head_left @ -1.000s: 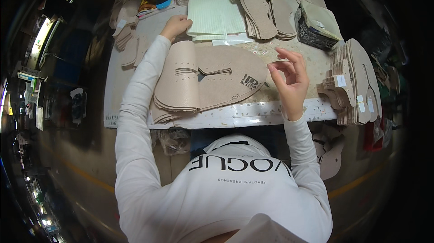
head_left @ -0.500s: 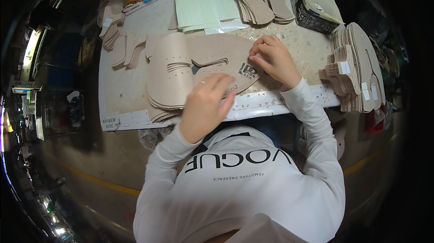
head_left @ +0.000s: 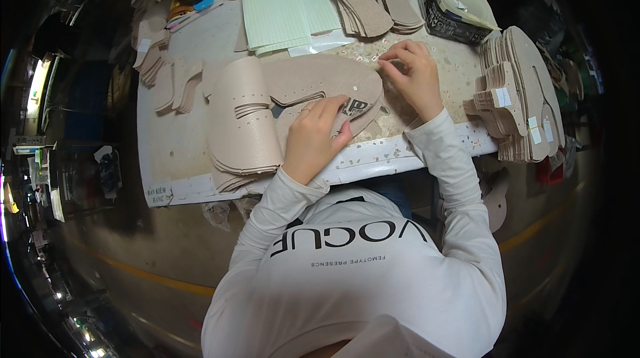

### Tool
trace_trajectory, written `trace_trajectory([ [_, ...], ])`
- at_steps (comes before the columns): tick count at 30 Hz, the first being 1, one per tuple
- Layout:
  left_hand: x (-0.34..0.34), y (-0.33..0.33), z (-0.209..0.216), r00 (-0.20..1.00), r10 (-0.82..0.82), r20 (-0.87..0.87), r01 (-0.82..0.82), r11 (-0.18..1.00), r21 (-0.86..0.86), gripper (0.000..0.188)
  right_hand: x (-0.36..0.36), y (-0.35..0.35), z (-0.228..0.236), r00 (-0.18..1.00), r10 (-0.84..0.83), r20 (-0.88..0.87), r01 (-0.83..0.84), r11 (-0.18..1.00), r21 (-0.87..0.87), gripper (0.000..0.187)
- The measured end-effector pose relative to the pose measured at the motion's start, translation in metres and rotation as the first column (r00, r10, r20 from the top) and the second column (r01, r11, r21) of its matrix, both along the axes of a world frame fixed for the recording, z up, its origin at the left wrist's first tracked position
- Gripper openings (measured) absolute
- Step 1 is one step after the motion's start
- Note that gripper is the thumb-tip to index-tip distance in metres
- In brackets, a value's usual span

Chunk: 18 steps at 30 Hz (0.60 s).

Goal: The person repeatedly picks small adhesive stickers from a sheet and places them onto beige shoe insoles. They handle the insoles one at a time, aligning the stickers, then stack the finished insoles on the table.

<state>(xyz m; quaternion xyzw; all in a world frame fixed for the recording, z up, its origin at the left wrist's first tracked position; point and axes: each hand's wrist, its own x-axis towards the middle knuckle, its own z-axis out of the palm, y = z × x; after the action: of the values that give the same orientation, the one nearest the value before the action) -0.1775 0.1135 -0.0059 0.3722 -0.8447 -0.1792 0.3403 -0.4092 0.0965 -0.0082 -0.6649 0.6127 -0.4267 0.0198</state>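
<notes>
A stack of beige leather shoe-upper pieces (head_left: 313, 73) lies in front of me, with punched holes, a curved slot and a dark printed mark. At its left, the top piece is folded over into a rounded flap (head_left: 250, 101). My left hand (head_left: 317, 135) has its fingers on top of the leather beside the print and its thumb at the near edge, which is slightly raised. Close to the stack's right tip, my right hand (head_left: 413, 78) is pinched; whatever is between thumb and forefinger is too small to tell. A tiny white label (head_left: 355, 88) sits on the leather.
Green-lined sheets (head_left: 287, 11) lie at the back, beside more leather pieces (head_left: 357, 1). A dark box (head_left: 459, 15) stands at the back right. Tagged leather stacks (head_left: 523, 91) are at the right edge, smaller pieces (head_left: 180, 85) at the left. Tiny scraps dot the tabletop (head_left: 460, 65).
My left hand has moved right onto the leather by the print. The near edge of the leather now lifts a little. My right hand has shifted slightly away from the print, still pinched.
</notes>
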Motion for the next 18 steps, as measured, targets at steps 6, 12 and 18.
trace_trajectory([
  [6,0.003,0.001,0.001,0.999,-0.047,0.010,0.046,0.991,0.129,0.043,0.006,0.012,-0.007,0.986,0.114,0.124,-0.129,0.984,0.120,0.009],
  [12,0.000,0.004,0.000,1.000,-0.023,0.004,0.022,0.999,0.026,0.040,0.026,0.012,-0.013,0.972,0.219,-0.087,-0.217,0.976,0.038,0.009],
  [18,0.001,0.005,-0.002,1.000,0.026,0.002,-0.026,0.980,0.199,0.033,0.015,0.011,-0.002,0.994,-0.040,0.100,0.034,0.998,0.056,0.015],
])
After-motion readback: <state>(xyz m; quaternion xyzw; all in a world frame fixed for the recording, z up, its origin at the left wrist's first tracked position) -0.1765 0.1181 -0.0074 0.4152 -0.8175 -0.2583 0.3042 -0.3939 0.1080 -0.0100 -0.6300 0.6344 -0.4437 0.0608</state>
